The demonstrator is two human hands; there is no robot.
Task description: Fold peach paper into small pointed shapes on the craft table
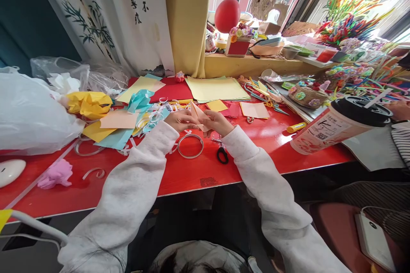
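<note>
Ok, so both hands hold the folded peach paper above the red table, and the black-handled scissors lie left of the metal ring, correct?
Not quite: the head view shows the black-handled scissors lying right of the metal ring, not left. The rest is right: the left hand and right hand hold the folded peach paper above the red table.

Me in a pale grey top (201,248), long-sleeved and loose.
Both my sleeves (272,192) wrinkle into soft folds above plain cuffs (240,141); thin strands of hair (107,252) cross the left one.
</note>
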